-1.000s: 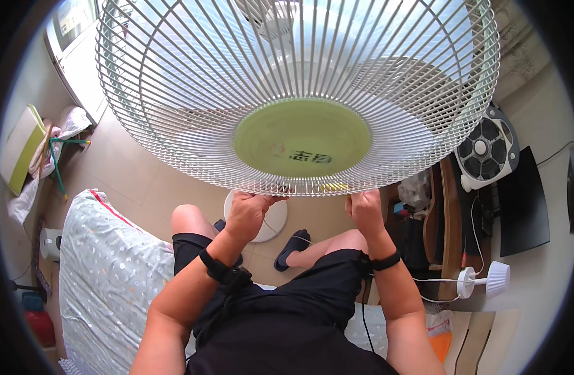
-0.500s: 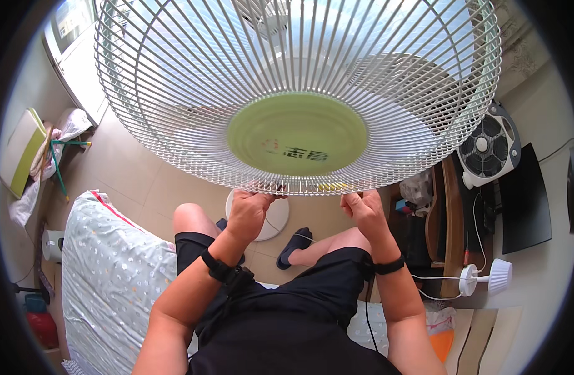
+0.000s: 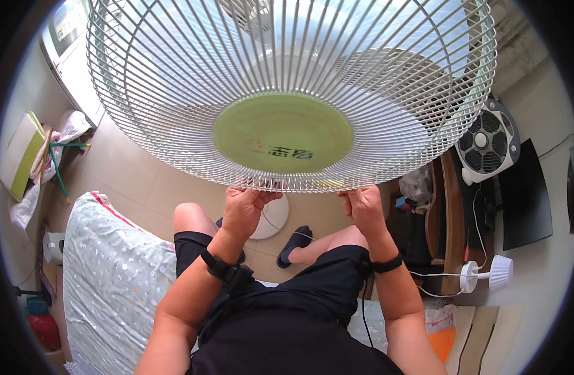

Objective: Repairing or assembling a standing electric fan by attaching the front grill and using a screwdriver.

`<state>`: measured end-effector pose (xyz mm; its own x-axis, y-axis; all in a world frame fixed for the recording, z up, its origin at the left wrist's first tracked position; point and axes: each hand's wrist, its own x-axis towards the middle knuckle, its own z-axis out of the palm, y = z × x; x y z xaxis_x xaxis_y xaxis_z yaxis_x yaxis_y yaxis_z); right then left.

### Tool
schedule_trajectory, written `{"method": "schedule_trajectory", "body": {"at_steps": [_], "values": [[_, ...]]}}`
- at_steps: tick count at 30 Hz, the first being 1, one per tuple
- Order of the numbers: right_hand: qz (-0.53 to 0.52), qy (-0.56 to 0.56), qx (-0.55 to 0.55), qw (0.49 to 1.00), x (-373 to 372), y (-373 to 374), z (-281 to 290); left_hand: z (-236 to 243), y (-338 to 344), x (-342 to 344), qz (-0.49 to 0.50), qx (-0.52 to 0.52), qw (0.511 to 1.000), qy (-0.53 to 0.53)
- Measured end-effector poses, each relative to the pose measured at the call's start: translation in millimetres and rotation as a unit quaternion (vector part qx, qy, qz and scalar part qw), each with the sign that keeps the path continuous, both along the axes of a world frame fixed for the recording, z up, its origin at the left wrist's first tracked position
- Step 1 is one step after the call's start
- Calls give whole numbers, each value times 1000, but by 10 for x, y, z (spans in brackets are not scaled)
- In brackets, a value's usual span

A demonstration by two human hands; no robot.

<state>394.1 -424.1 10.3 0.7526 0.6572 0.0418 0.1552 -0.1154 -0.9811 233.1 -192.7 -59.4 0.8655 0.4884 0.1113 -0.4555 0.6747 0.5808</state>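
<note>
A large standing fan fills the upper view, its pale wire guard (image 3: 174, 134) tilted over my knees, with a green oval centre plate (image 3: 282, 133) on the front. My left hand (image 3: 244, 206) is closed at the lower rim of the guard, its fingertips partly hidden behind the wires. A little to the right, my right hand (image 3: 364, 206) is closed with bent fingers at the same rim. Beside its fingertips a narrow yellow piece (image 3: 327, 184) shows through the wires; its kind is unclear. The round white fan base (image 3: 271, 219) stands on the floor between my feet.
A patterned quilt (image 3: 118, 275) lies at the left. To the right are a grey box fan (image 3: 487, 139), a dark flat panel (image 3: 527, 200), a small white lamp (image 3: 500, 274) with its cord, and a wooden cabinet edge (image 3: 450, 219). A chair with cloths (image 3: 68, 128) stands at the far left.
The fan guard has shifted slightly left and turned a little. Both hands stay at its lower rim; the right hand's grip has changed slightly.
</note>
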Motion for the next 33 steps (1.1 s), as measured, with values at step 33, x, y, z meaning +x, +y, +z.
{"method": "schedule_trajectory", "body": {"at_steps": [33], "values": [[6,14,40,999,8,0,-1,-222,196,99,-94,-40,995,-11]]}}
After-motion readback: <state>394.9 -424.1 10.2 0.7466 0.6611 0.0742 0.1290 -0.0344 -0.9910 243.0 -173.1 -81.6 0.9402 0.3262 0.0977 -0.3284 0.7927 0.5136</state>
